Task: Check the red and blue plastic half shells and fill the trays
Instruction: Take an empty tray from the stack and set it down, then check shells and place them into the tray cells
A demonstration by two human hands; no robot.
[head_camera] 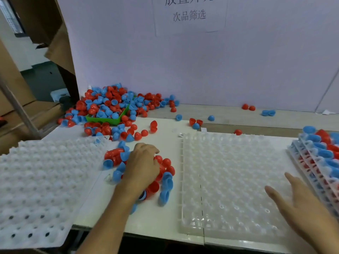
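Note:
A small heap of red and blue half shells [166, 180] lies on the white table between two trays. My left hand [143, 165] lies on top of this heap with fingers curled over the shells; whether it grips one is hidden. An empty clear dimpled tray [229, 180] lies to the right. My right hand [291, 198] hovers over that tray's right part, fingers spread and straight, holding nothing. A white dimpled tray [40, 184] sits at the left, without shells.
A large pile of shells [110, 105] spills over a green bin [106, 120] at the back left. Filled trays [319, 154] are stacked at the right edge. Loose shells [196, 123] dot the back strip. A white wall with a paper sign [189, 14] stands behind.

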